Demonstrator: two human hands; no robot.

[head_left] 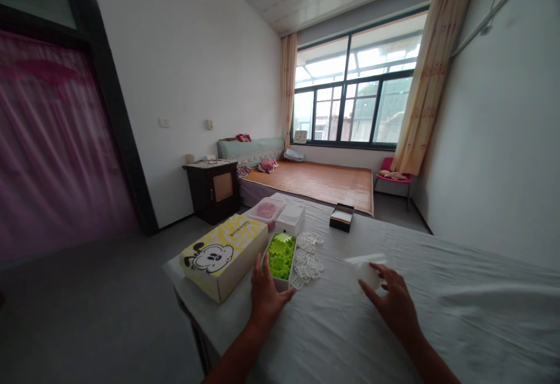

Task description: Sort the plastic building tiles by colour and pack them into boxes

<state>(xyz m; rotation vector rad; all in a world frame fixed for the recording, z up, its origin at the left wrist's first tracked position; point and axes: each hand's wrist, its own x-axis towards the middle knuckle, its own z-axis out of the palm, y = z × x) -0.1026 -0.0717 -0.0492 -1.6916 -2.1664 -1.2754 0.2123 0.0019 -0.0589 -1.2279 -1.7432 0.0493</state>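
My left hand [265, 295] rests on the white-covered table [437, 314], its fingers around the near end of a small box of bright green plastic pieces [280, 257]. My right hand [392, 302] lies to the right, fingers curled on a white translucent piece [364, 270]. Between the hands lies a heap of small white plastic pieces [307, 258].
A yellow box with a cartoon dog [224, 254] lies at the table's left edge. Behind it stand a clear tub with pink contents [266, 210], a white box [290, 219] and a small dark open box [342, 216]. Beyond are a bed [315, 182], a dark cabinet [213, 188] and a pink chair [392, 178].
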